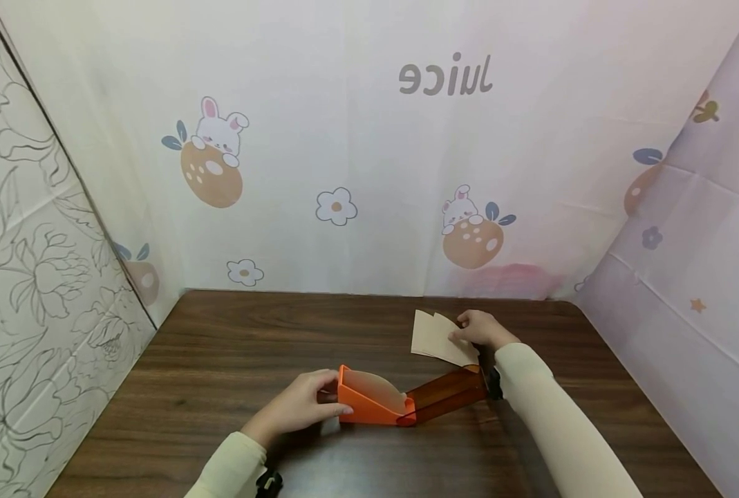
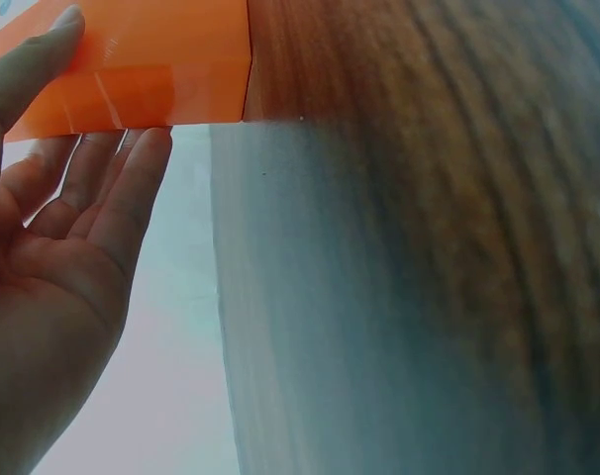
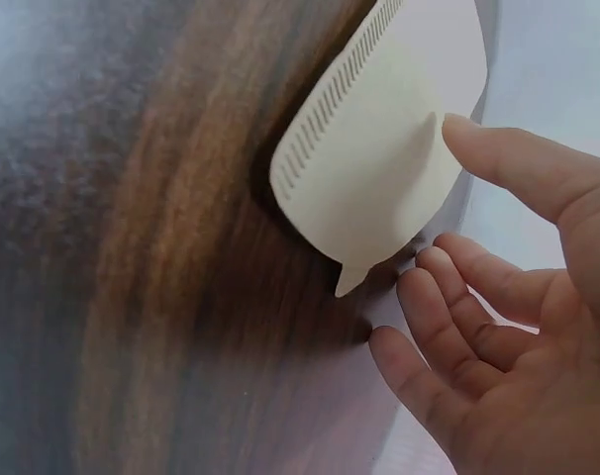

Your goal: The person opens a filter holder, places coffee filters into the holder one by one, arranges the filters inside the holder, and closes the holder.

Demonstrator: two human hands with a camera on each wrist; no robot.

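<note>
An orange holder (image 1: 369, 404) stands on the table with a tan paper filter (image 1: 369, 387) inside and its translucent amber lid (image 1: 446, 394) swung out to the right. My left hand (image 1: 301, 407) holds the holder's left end, thumb on the near side; in the left wrist view the thumb lies on the orange wall (image 2: 161, 69). Farther back, tan paper filters (image 1: 440, 337) lie beyond the lid. At their right edge is my right hand (image 1: 482, 328); in the right wrist view its thumb touches the ridged-edge filter (image 3: 379, 139), with the other fingers (image 3: 444, 327) spread below it.
The dark wood table (image 1: 232, 346) reaches back to a printed curtain (image 1: 344, 138). Line-drawn flower cloth (image 1: 39, 263) hangs at the left, and another printed cloth (image 1: 686, 277) at the right.
</note>
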